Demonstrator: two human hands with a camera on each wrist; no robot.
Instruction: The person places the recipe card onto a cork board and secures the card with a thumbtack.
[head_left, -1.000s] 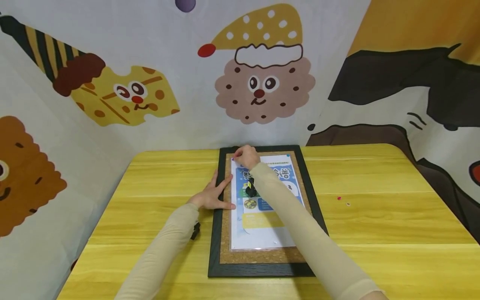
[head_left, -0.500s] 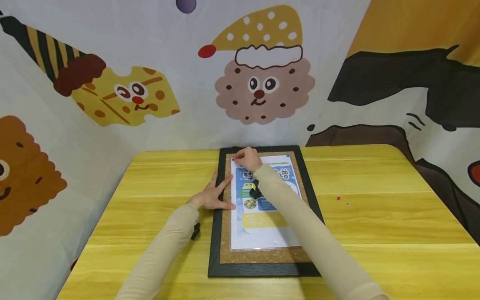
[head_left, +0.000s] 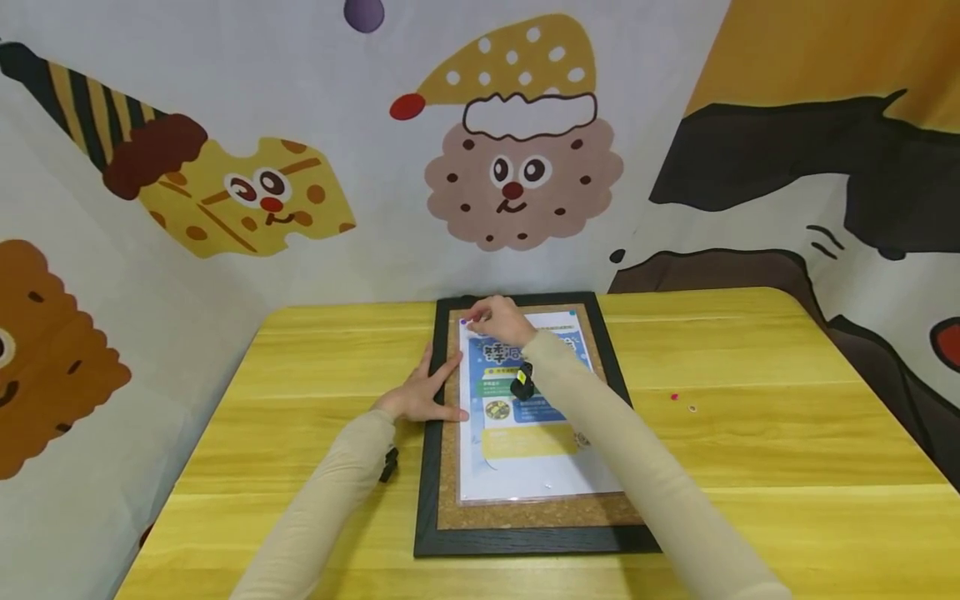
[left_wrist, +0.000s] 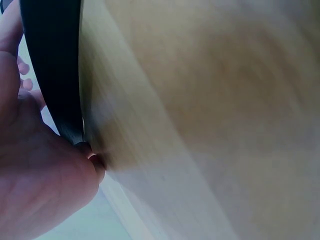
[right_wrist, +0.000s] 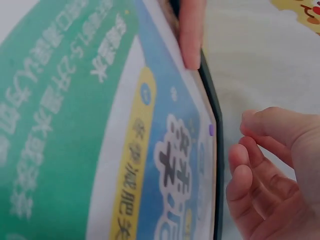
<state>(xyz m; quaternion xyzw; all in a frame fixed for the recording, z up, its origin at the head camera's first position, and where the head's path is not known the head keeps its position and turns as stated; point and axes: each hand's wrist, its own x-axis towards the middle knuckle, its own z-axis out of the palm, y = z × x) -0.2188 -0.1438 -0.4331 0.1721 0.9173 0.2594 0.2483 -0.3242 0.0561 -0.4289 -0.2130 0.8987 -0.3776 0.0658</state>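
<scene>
A cork board (head_left: 487, 517) in a black frame (head_left: 427, 492) lies on the table, a printed poster (head_left: 498, 479) on its cork. My left hand (head_left: 420, 396) rests spread across the board's left side, fingers reaching to the poster's edge. In the left wrist view, its palm sits against the black frame. A purple pushpin (right_wrist: 211, 130) stands in the poster's upper left corner. Just beside it is my right hand (head_left: 504, 320), fingers loosely bent and nothing visible between them in the right wrist view. At the upper right corner is a blue pushpin (head_left: 572, 313).
On the wooden table (head_left: 322, 358), right of the board, lie a small pink pushpin (head_left: 674, 397) and a tiny pale round piece (head_left: 692, 408). A cartoon-printed cloth (head_left: 405, 208) rises behind the table. A small clear dot (head_left: 548, 487) shows near the poster's bottom edge.
My right hand has drawn slightly right from the poster's upper left corner, showing more of the purple pushpin and poster title. The left hand stays in place.
</scene>
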